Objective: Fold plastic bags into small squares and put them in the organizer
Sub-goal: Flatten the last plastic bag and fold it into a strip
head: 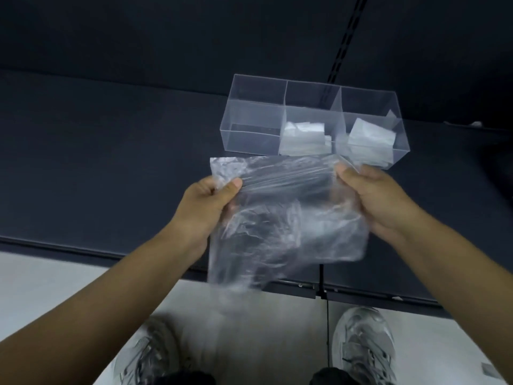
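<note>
2 grey shoes (363, 345) stand on the pale floor (55, 287). Above them is a dark blue table (111, 162). A black strip (347, 37) runs up the dark wall (166, 29).

Single view, head-mounted, wide-angle, pitched forward and down. Close range: both forearms enter from the bottom corners, and the left hand (211, 201) and right hand (380, 198) sit mid-frame. Beyond the hands are the dark surface (111, 162) and the clear organizer (311, 120). Nearer than the hands are the pale floor (55, 287) and the wearer's shoes (363, 345). The surface's near edge runs tilted across the frame.
</note>
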